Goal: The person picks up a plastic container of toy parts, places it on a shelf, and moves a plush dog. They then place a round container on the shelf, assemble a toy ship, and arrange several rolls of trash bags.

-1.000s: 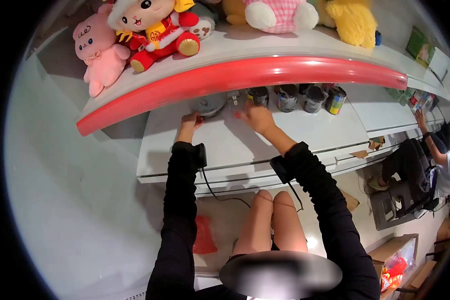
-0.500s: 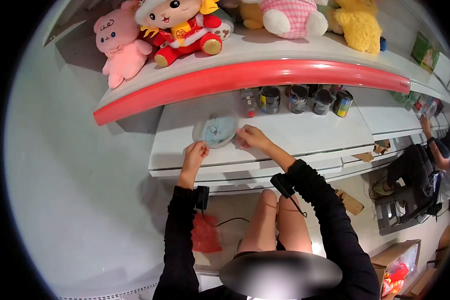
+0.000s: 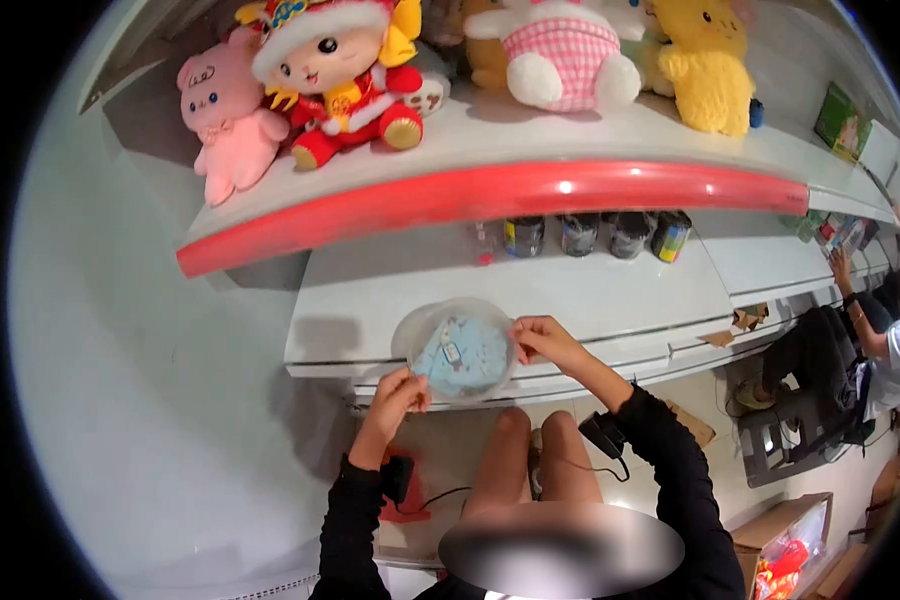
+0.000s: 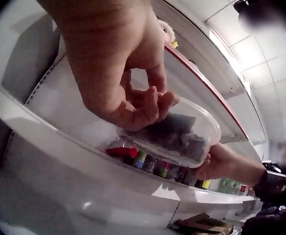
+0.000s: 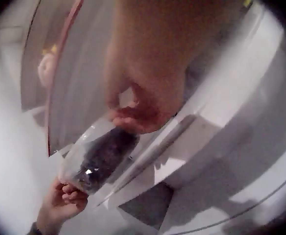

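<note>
A round clear plastic tub (image 3: 495, 318) hangs over the front edge of the white shelf, with a light blue patterned item (image 3: 470, 362) inside. My left hand (image 3: 398, 392) pinches its near left rim between thumb and fingers. On the opposite side, my right hand (image 3: 548, 340) pinches the rim. From the left wrist view, the tub (image 4: 209, 128) shows see-through walls with a dark-looking bundle within. The right wrist view has the right hand (image 5: 145, 105) at one end of the tub and the left hand (image 5: 62, 205) at the other.
Several dark wrapped cans (image 3: 580, 235) and a small bottle with a red cap (image 3: 484, 245) stand at the back of the white shelf (image 3: 370, 290). Above runs a red-edged shelf (image 3: 490, 192) bearing plush toys (image 3: 345, 95). Another person (image 3: 895, 350) sits at the far right.
The tub has come from the back of the shelf toward the body, held by both hands. The right hand has left the bottle and cans for the tub's rim.
</note>
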A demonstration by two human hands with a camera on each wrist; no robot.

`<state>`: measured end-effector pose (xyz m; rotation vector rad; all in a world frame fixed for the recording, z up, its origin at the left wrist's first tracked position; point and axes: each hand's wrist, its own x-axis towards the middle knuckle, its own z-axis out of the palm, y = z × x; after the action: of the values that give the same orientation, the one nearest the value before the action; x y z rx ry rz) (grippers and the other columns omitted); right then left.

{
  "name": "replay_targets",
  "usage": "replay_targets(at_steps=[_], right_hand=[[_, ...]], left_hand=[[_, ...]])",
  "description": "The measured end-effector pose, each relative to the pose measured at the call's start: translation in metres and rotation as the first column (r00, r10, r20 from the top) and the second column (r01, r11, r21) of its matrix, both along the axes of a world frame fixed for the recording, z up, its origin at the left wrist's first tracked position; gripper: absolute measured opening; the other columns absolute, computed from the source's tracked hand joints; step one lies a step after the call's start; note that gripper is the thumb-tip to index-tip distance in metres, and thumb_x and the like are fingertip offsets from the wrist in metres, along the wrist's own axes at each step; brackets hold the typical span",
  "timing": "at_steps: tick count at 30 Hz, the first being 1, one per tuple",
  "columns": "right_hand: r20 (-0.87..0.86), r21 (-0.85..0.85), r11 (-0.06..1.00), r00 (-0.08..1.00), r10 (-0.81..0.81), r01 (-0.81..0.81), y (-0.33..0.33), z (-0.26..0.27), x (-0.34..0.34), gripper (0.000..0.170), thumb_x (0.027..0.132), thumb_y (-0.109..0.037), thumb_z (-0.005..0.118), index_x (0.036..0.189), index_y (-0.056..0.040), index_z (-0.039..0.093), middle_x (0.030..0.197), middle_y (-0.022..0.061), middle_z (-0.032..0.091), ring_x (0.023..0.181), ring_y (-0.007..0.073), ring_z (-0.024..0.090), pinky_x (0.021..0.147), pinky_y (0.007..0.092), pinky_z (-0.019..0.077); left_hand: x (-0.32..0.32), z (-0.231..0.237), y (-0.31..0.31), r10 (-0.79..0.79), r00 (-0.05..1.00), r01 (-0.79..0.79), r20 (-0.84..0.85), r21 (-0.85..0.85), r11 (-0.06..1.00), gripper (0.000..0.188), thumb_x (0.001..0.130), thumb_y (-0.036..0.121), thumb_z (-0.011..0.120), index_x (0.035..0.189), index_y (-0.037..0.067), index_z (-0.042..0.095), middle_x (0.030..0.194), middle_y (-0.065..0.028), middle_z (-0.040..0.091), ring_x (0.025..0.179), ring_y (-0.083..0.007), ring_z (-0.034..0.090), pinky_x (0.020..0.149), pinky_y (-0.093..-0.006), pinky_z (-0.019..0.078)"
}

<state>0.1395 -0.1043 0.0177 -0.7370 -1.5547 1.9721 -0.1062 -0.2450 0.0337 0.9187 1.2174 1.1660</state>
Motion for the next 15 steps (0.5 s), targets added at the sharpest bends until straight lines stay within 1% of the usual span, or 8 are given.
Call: replay_targets(at_steps=[3, 4, 7, 9, 10, 12, 15], right_hand=[[0.039, 0.021, 0.993, 0.992, 0.117, -0.118, 0.015, 0.02, 0.015, 0.024, 0.084, -0.022, 0.056, 0.067, -0.0056, 0.053, 0.056, 0.002, 0.054, 0.051, 0.0065, 0.05, 0.049, 0.0206, 0.0389], [0.052, 0.011, 0.987, 0.986, 0.157, -0.158, 0.016, 0.03, 0.02, 0.024, 0.084, -0.022, 0.057, 0.067, -0.0051, 0.054, 0.057, 0.0026, 0.055, 0.052, 0.0071, 0.051, 0.049, 0.0205, 0.0393], [0.085, -0.011, 0.966, 0.962, 0.26, -0.26, 0.018, 0.069, 0.032, 0.025, 0.083, -0.023, 0.058, 0.068, -0.0035, 0.057, 0.059, 0.0039, 0.058, 0.053, 0.0086, 0.054, 0.049, 0.0203, 0.0406], [0.096, -0.081, 0.947, 0.943, 0.319, -0.312, 0.007, 0.092, 0.038, 0.025, 0.083, -0.024, 0.059, 0.069, -0.0026, 0.058, 0.06, 0.0045, 0.059, 0.054, 0.0096, 0.056, 0.05, 0.0205, 0.0416], [0.081, -0.089, 0.943, 0.941, 0.327, -0.32, 0.001, 0.107, 0.04, 0.025, 0.083, -0.024, 0.059, 0.068, -0.0026, 0.058, 0.06, 0.0047, 0.059, 0.054, 0.0098, 0.056, 0.05, 0.0208, 0.0419], [0.063, -0.1, 0.934, 0.935, 0.35, -0.343, -0.009, 0.144, 0.046, 0.026, 0.083, -0.024, 0.058, 0.068, -0.0024, 0.058, 0.061, 0.0053, 0.06, 0.055, 0.01, 0.057, 0.051, 0.0214, 0.0426], [0.053, -0.067, 0.928, 0.928, 0.369, -0.366, -0.015, 0.202, 0.053, 0.025, 0.084, -0.022, 0.058, 0.07, -0.0016, 0.058, 0.061, 0.0053, 0.059, 0.055, 0.0102, 0.057, 0.054, 0.0221, 0.0438]], left_hand=[[0.004, 0.022, 0.007, -0.048, 0.998, 0.047, -0.032, -0.027, 0.999, 0.02, 0.085, 0.021, 0.053, 0.074, 0.004, 0.05, 0.064, -0.0055, 0.055, 0.056, -0.0102, 0.049, 0.052, -0.0223, 0.0358], [0.002, 0.033, 0.013, -0.107, 0.992, 0.103, -0.062, -0.064, 0.993, 0.019, 0.084, 0.021, 0.054, 0.075, 0.005, 0.051, 0.064, -0.0056, 0.056, 0.056, -0.0101, 0.049, 0.052, -0.0227, 0.0363], [0.001, 0.084, 0.02, -0.211, 0.954, 0.185, -0.214, -0.138, 0.973, 0.019, 0.084, 0.022, 0.054, 0.074, 0.005, 0.051, 0.063, -0.0052, 0.056, 0.057, -0.0098, 0.051, 0.052, -0.0222, 0.0363], [-0.004, 0.116, 0.02, -0.273, 0.947, 0.246, -0.171, -0.163, 0.955, 0.021, 0.084, 0.023, 0.055, 0.076, 0.004, 0.053, 0.065, -0.0054, 0.057, 0.057, -0.0102, 0.053, 0.052, -0.022, 0.0377], [-0.003, 0.137, 0.018, -0.303, 0.941, 0.275, -0.149, -0.179, 0.945, 0.021, 0.084, 0.023, 0.055, 0.076, 0.004, 0.053, 0.065, -0.0056, 0.058, 0.058, -0.0105, 0.054, 0.052, -0.022, 0.0383], [-0.005, 0.167, 0.013, -0.347, 0.933, 0.328, -0.09, -0.181, 0.927, 0.02, 0.084, 0.021, 0.056, 0.079, 0.002, 0.055, 0.067, -0.0069, 0.059, 0.058, -0.0119, 0.056, 0.052, -0.0228, 0.0412], [0.001, 0.21, 0.004, -0.371, 0.927, 0.363, -0.045, -0.136, 0.922, 0.019, 0.085, 0.02, 0.056, 0.081, 0.001, 0.056, 0.068, -0.0077, 0.059, 0.058, -0.0126, 0.056, 0.053, -0.0226, 0.042]])
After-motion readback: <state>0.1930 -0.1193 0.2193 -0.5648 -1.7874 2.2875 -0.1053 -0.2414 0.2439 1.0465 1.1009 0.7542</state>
